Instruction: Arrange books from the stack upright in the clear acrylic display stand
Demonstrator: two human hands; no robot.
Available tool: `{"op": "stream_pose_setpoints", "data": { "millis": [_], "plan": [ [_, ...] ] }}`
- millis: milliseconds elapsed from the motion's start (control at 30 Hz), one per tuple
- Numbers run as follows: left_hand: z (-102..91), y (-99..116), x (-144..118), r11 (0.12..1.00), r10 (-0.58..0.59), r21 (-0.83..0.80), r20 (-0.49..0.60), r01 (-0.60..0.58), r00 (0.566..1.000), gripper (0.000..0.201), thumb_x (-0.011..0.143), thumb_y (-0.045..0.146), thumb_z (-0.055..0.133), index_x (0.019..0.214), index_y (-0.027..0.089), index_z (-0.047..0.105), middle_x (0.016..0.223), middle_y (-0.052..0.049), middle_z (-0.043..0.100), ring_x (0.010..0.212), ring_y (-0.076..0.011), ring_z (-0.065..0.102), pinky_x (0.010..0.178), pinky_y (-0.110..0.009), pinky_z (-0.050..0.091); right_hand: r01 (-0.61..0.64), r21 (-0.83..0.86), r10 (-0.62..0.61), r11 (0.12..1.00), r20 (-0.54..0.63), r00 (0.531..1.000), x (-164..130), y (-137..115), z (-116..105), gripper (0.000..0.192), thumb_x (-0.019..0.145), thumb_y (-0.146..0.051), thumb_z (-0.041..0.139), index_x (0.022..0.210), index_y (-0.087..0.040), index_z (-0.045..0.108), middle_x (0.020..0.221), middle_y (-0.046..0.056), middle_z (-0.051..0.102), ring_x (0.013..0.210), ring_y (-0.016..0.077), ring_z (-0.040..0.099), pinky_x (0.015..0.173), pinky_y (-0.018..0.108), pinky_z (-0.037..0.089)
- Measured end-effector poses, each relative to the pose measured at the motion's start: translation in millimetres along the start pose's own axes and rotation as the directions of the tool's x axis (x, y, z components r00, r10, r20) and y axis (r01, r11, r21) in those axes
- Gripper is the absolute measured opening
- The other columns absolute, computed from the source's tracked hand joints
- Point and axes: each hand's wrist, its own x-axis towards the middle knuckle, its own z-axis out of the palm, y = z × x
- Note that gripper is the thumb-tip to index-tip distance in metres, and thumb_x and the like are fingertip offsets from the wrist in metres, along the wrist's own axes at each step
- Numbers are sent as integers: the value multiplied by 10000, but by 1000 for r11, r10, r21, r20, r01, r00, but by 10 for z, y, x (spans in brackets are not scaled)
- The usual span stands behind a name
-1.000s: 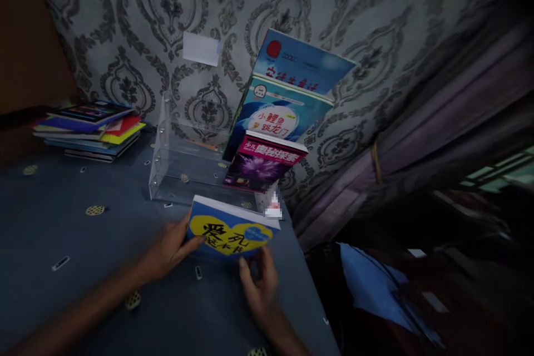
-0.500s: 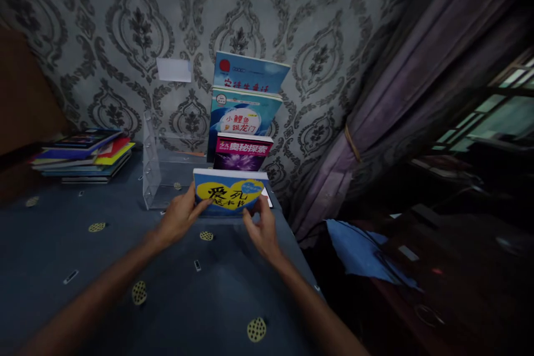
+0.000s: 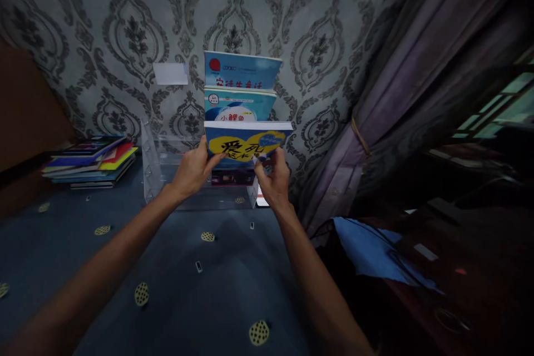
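Note:
Between my two hands is a blue book (image 3: 215, 132) with a yellow heart-like patch on its cover. My left hand (image 3: 192, 169) grips its left edge, thumb across the front. On the right edge, my right hand (image 3: 273, 177) grips it the same way. The book is raised in front of a clear acrylic rack (image 3: 151, 164). Behind it, two blue picture books, one with red lettering (image 3: 244, 71) and one teal-topped (image 3: 242, 101), stand in the rack's back tiers. A purple book (image 3: 233, 178) shows only its lower part beneath the held book.
A stack of books (image 3: 92, 161) lies to the left on the dark blue patterned tablecloth (image 3: 175, 300). A white card (image 3: 171, 73) rises above the rack's left part. On the right hang a tied curtain (image 3: 334, 161) and a blue cloth (image 3: 371, 253).
Both hands have lifted the blue book from low at the rack's front, up and slightly right. It now covers the purple book's upper part. The view has shifted slightly.

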Motion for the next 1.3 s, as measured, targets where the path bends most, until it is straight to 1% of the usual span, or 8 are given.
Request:
{"op": "stream_pose_setpoints", "data": {
  "millis": [167,467,633,867,967,1067,1167,1300],
  "plan": [
    [81,-58,48,1000,19,18,2,-19,1000,338,962,357,570,1229,156,518,984,-101,747,885,-267,728,753,-349,552,24,-11,-24,1000,23,999,31,113,19,275,896,-252,542,1170,-240,525,1040,43,666,843,177,648,761,321,556],
    [201,-132,20,998,30,-54,8,-29,1000,367,975,422,544,1237,166,510,964,-98,744,876,-264,723,743,-350,556,9,37,-13,999,90,996,0,271,40,357,904,-238,535,1260,-217,526,1133,93,670,967,215,660,784,359,599],
    [231,-149,41,999,6,-49,28,-5,1000,322,980,415,537,1197,177,545,957,-97,741,897,-270,721,772,-368,569,19,20,-21,1000,113,993,-11,306,4,336,891,-226,542,1227,-230,538,1081,89,618,983,224,626,748,364,620],
    [287,-182,60,998,7,-64,11,-6,1000,293,973,419,558,1153,189,531,952,-84,738,900,-259,719,768,-356,571,7,-24,-3,1000,149,989,-1,370,-18,342,851,-194,566,1191,-231,559,1049,82,545,972,240,591,700,373,629],
    [287,-183,67,999,-20,-46,22,20,1000,250,965,399,575,1094,194,516,906,-74,729,841,-249,717,736,-345,561,11,-52,-3,999,146,989,1,400,-9,336,852,-199,575,1187,-225,570,1029,85,556,960,246,602,699,379,623],
    [279,-184,75,999,-26,-35,40,27,999,202,966,373,572,1053,208,495,887,-60,720,822,-239,712,726,-332,552,-11,-67,20,998,142,990,-1,429,-2,398,859,-215,583,1256,-218,554,1055,100,585,959,260,624,724,415,619],
    [295,-199,73,999,-25,-23,45,26,999,199,967,359,568,1068,217,472,889,-58,721,820,-241,713,724,-335,555,-41,-77,52,996,150,987,-4,448,1,460,875,-226,575,1332,-212,518,1118,122,621,966,268,646,750,442,615],
    [342,-215,52,999,-34,23,37,33,999,224,973,325,557,1125,199,450,907,-93,727,831,-261,725,752,-364,568,-51,-80,64,996,167,984,-7,456,-2,445,900,-265,568,1338,-207,511,1150,137,656,971,275,659,730,433,611]
  ]
}}
